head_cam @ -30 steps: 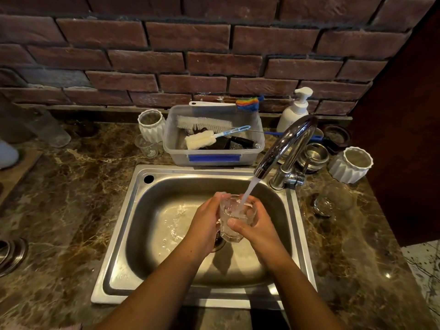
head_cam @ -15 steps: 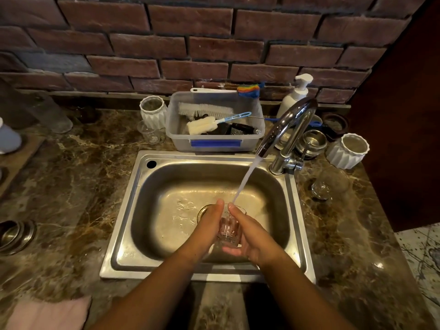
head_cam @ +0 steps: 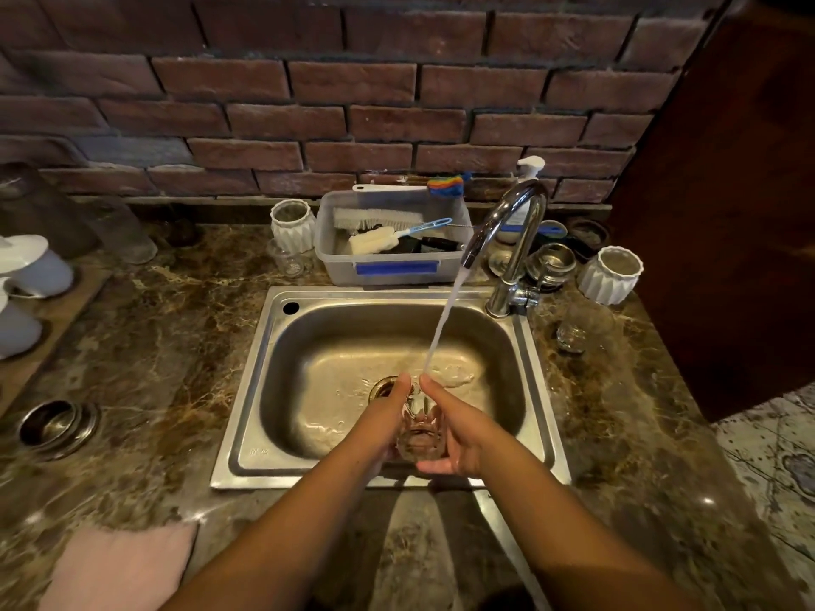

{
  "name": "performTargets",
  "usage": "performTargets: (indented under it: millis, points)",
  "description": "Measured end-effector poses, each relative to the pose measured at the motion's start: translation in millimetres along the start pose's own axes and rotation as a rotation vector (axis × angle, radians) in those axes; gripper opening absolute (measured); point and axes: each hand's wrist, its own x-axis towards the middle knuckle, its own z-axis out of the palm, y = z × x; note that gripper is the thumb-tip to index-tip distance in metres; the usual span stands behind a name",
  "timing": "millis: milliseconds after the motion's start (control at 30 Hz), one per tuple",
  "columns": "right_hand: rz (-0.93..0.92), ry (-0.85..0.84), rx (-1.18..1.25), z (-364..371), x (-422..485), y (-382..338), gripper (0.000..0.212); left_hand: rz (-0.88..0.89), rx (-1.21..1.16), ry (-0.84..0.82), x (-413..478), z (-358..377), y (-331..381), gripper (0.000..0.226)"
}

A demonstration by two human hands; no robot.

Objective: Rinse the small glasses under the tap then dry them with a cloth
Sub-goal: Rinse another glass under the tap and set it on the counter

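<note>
Both hands cup the glass [head_cam: 419, 434] at lower centre | left hand [head_cam: 379, 427] grasping | right hand [head_cam: 458, 438] grasping | tap [head_cam: 511, 240] running into sink [head_cam: 247, 390]

Brushed stainless steel sink [head_cam: 247, 416], glossy chrome tap [head_cam: 516, 240], polished brown marble counter [head_cam: 145, 346], rough matt brick wall [head_cam: 353, 81], clear faceted small glass [head_cam: 419, 438], translucent plastic tub [head_cam: 388, 262], soft pink cloth [head_cam: 119, 566].

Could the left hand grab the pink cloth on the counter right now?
Probably yes, once it lets go. The left hand grips the small glass over the sink, shared with the right hand. The pink cloth lies uncovered on the near-left counter, nothing between.
</note>
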Motion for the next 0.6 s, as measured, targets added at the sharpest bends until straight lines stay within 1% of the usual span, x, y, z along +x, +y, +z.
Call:
performTargets:
  millis: [100,167,333,400,467,600]
  points:
    - [-0.008,0.005,0.014,2,-5,2,0.062,0.013,-0.001,0.005,-5,-1,0,0.085]
    - [-0.021,0.004,0.011,2,-8,3,0.062,0.022,-0.009,0.004,-10,-2,1,0.083]
    - [-0.063,-0.016,0.002,-2,-12,5,0.069,0.018,-0.017,-0.039,-22,2,7,0.065]
    - [-0.083,-0.025,0.005,-5,-13,7,0.069,0.021,-0.014,-0.058,-21,4,7,0.061]
    - [-0.134,-0.012,0.009,-11,-13,10,0.069,0.039,-0.019,-0.089,-21,8,7,0.057]
    - [-0.248,0.044,-0.018,-31,-17,13,0.076,0.096,-0.013,-0.137,-18,22,6,0.051]
